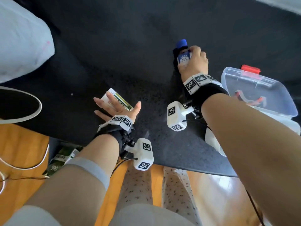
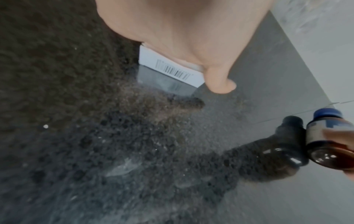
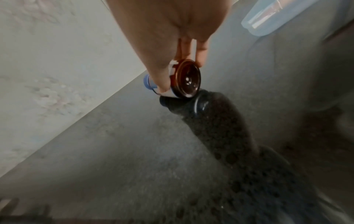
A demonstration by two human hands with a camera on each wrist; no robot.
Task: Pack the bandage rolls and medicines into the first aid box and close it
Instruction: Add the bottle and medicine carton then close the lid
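Brown glass bottle [image 1: 183, 57]: blue cap, blue-and-white label, round amber base seen in both wrist views; upper right of centre in the head view.
Bottle axis: tilted, cap toward the top of the head view, base toward the wrist; its lower edge meets its dark reflection on the table [image 1: 114, 38].
Right hand [image 1: 193, 62]: fingers and thumb curled round the bottle's body, gripping it.
Carton [image 1: 116, 100]: white with green printing, a barcode on one white side in the left wrist view; centre left of the head view, lying flat on the table.
Carton axis: long side runs from upper left to lower right.
Left hand [image 1: 117, 107]: fingers straight and spread, palm lying over the carton, not closed round it.
Clear plastic box [image 1: 259, 92]: right edge of the head view, lid up, red latch at its top.
Count: one bottle, one carton on the table, one box, two hands.
Green cartons [image 1: 63, 158]: lower left, below the table edge, number unclear.
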